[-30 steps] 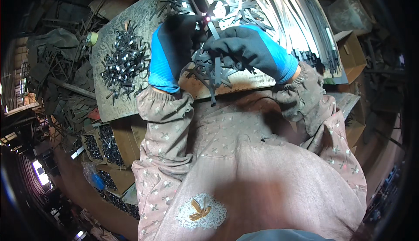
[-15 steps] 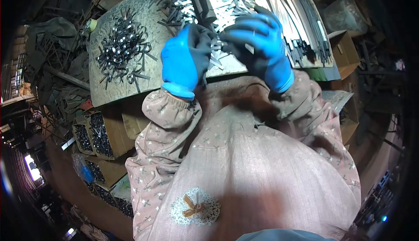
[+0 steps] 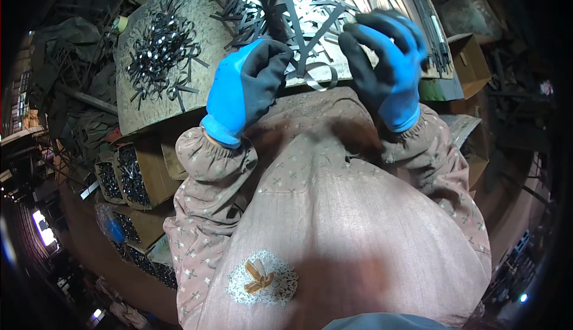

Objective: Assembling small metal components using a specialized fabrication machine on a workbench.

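Note:
My left hand (image 3: 253,82), in a blue glove with a dark palm, is closed in a pinch at the table's near edge. At its fingertips shows a thin metal strip (image 3: 322,78) bent into a loop, its two dark tails crossing and pointing away from me; the exact grip is hidden by the fingers. To the right, my right hand (image 3: 388,61), gloved alike, is raised with its fingers apart and curved, holding nothing. Beyond the hands stands a dark metal bar-like fixture (image 3: 271,1), with loose short strips (image 3: 239,10) heaped around it.
On the left of the worktable (image 3: 134,112) lies a pile of looped strips (image 3: 161,55). Long straight strips (image 3: 412,25) lie at the right. Cardboard boxes (image 3: 156,166) with dark pieces stand below left; another open box (image 3: 471,67) is beyond the right edge.
My hands have moved apart from beside the fixture: the right went right and its fingers spread, the left shifted slightly left. The looped strip now shows plainly between them.

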